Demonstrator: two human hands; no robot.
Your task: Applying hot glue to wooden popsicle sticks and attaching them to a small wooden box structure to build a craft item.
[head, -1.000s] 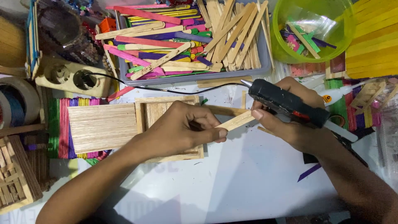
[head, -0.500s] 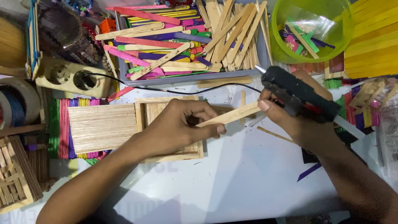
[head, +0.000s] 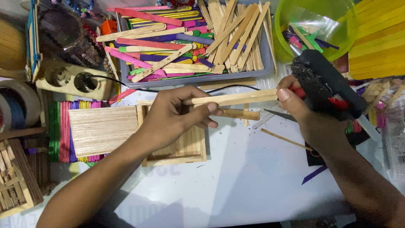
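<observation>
Wooden stick (head: 236, 98) is lying crosswise — left hand (head: 177, 118) pinching one end, right hand (head: 303, 109) gripping the black glue gun (head: 325, 82) at the other.

Plain wooden stick and black glue gun — both held above the white surface

The wooden stick (head: 234, 98) was long, flat and pale, lying nearly level with its right end raised a touch; its left end sat pinched in the left hand (head: 177, 116). The glue gun (head: 322, 84) — black with a red trigger — was tilted in the right hand (head: 301, 112), its nozzle at the stick's right end.
</observation>
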